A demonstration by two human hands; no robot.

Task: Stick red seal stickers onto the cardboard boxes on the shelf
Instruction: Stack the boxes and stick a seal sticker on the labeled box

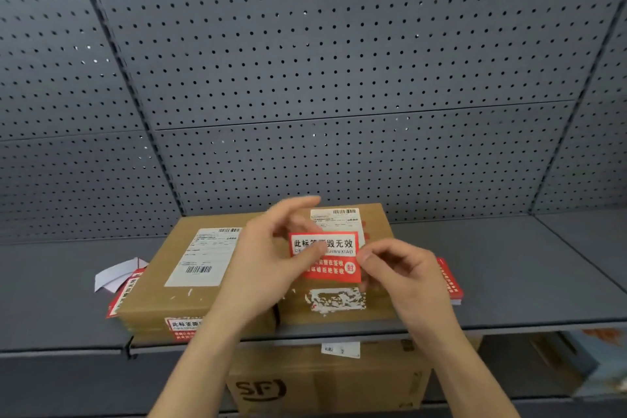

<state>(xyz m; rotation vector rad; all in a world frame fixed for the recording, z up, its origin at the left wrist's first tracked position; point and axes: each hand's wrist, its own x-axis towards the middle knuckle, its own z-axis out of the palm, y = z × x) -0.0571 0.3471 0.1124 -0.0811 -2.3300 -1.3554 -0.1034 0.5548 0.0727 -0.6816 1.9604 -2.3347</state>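
Two flat cardboard boxes lie side by side on a grey shelf (509, 268). The left box (159, 295) carries a white shipping label and a red seal sticker over its front edge. The right box (376, 214) has a shipping label at the back and a torn white patch (336, 300) near the front. Above the right box I hold a red seal sticker (334, 256) with white lettering. My left hand (268, 258) pinches its left side, thumb on its face. My right hand (403, 275) pinches its right edge.
A stack of red stickers (449, 280) lies right of the right box. Peeled white backing paper (117, 275) and more red stickers lie left of the left box. Grey pegboard (339, 78) backs the shelf. Below stands a larger "SF" box (325, 383).
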